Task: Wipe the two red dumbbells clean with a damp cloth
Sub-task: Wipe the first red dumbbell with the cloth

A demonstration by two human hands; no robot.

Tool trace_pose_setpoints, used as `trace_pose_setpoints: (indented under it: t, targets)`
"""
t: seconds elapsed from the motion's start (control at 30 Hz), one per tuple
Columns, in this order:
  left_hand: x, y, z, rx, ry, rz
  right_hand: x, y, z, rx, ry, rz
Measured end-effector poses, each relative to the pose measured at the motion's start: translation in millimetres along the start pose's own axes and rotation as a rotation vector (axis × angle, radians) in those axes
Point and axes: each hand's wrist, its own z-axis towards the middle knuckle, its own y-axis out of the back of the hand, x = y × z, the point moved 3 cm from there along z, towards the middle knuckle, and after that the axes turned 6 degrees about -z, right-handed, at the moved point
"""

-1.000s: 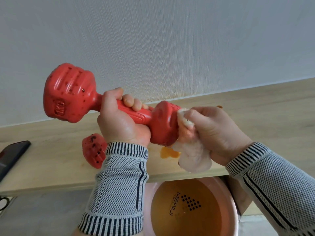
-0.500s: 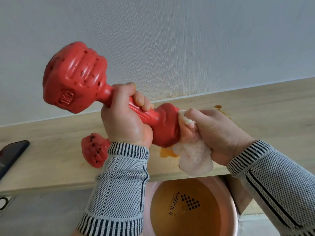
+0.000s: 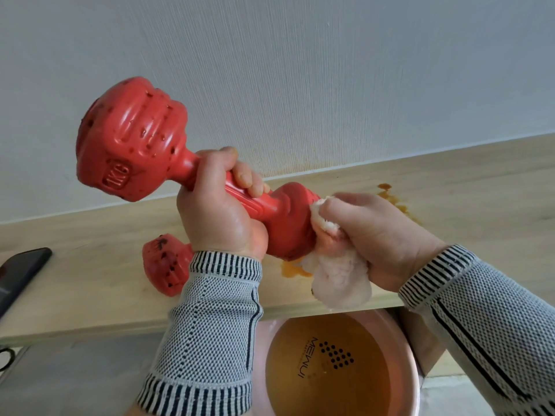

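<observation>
The red plastic dumbbell (image 3: 168, 163) is held tilted above the pale wooden table (image 3: 90, 283), left hand (image 3: 219, 217) wrapped round its handle; the right hand (image 3: 372, 235) clutches a damp pinkish-white cloth (image 3: 336, 277) against the lower head; the spotted upper head likely needs wiping next; the second speckled red dumbbell (image 3: 165, 268) lies untouched on the table.

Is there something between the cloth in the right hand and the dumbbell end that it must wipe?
Nothing visible does. The right hand grips the cloth and presses it directly on the lower end of the held dumbbell, while the left hand grips the handle.
</observation>
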Motion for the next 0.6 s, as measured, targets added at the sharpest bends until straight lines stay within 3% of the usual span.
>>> trace_pose_setpoints:
  t: [0.27,0.5,0.6]
  targets:
    - [-1.0,-3.0,-1.9,-0.027,-0.017,0.013,-3.2,0.8,2.1,-0.035,0.062,0.017]
    - [-3.7,1.3,-1.9,-0.136,0.054,-0.055,0.6,1.2,-3.9,-0.049,0.233,-0.272]
    - [-4.6,1.3,-1.6,-0.158,0.075,-0.089,0.4,2.9,-0.8,-0.061,0.235,-0.283]
